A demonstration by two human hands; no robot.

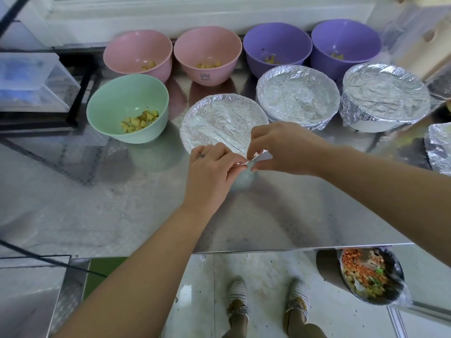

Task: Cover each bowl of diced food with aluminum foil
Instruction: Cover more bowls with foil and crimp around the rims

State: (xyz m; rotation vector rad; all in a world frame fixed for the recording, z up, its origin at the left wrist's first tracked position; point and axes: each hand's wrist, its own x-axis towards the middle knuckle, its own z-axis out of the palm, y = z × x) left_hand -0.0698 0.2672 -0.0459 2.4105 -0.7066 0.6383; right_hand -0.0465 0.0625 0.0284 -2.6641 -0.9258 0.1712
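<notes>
A foil-covered bowl (219, 120) stands mid-table in front of me. My left hand (212, 172) and my right hand (280, 147) both pinch the foil's near edge at the bowl's rim. Left of it an open green bowl (127, 103) holds diced yellow food. Along the back stand two open pink bowls (138, 53) (207, 52) and two open purple bowls (277, 48) (345, 43), each with a little diced food. Two more foil-covered bowls (297, 96) (385, 93) sit to the right.
The steel table (122, 203) has its front edge near me. Another foil-covered item (439, 150) is cut off at the right edge. A clear plastic box (31, 81) stands at the left. Below the table edge sits a bin (368, 276) with food scraps.
</notes>
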